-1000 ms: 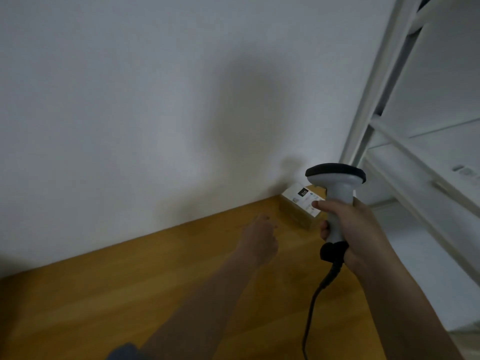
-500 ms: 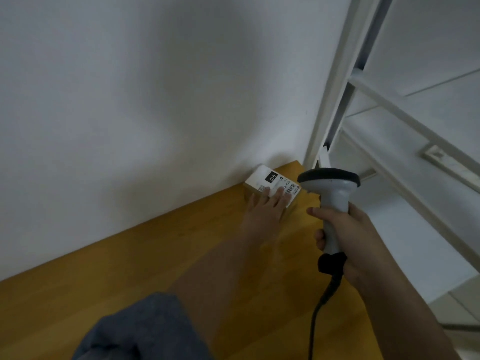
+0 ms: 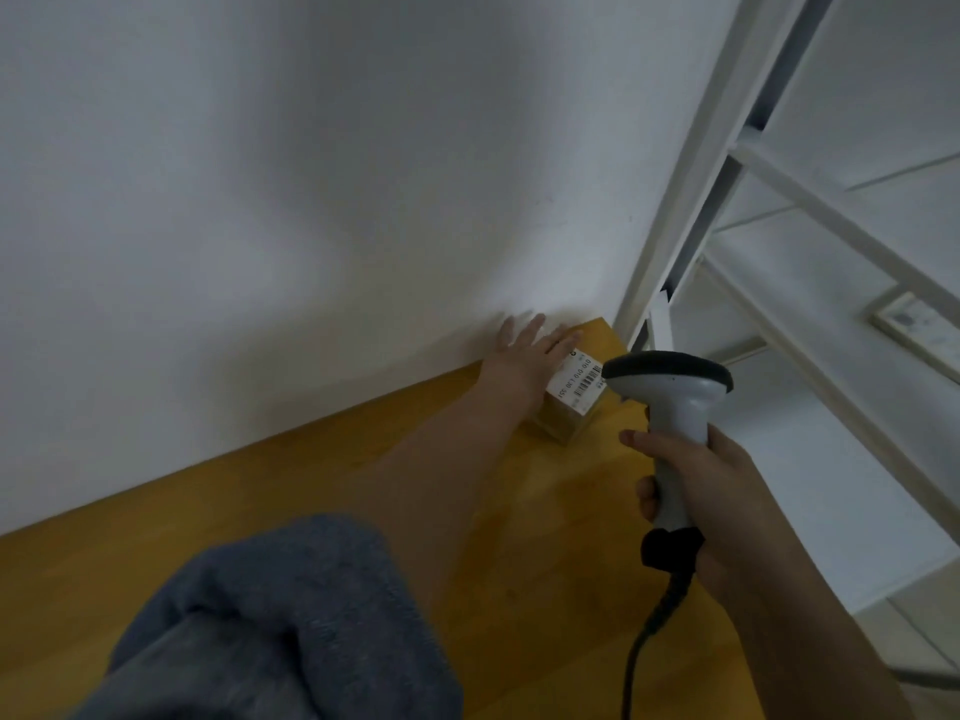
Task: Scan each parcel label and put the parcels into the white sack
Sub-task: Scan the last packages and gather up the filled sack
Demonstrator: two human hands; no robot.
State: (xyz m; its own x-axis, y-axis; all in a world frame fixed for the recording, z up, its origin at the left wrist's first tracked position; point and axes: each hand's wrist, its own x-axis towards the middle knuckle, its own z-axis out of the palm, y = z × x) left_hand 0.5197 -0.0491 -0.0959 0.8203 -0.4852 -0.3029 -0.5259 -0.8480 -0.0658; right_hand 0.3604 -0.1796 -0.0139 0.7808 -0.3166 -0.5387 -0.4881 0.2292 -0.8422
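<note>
A small brown cardboard parcel with a white barcode label lies in the far right corner of the wooden table, against the wall. My left hand lies flat on the parcel's top with straight fingers reaching over its far edge. My right hand grips the handle of a white and black barcode scanner, whose head hangs just right of the parcel and hides part of the label. The scanner's black cable drops toward the bottom edge. The white sack is not in view.
A white wall runs along the table's back edge. To the right stands a white metal shelf frame with white shelves. The table's right edge lies close to the parcel.
My left hand has slid further over the parcel, from fingertips on the label to the palm covering its top. The view has shifted closer to the corner; the scanner stays held.
</note>
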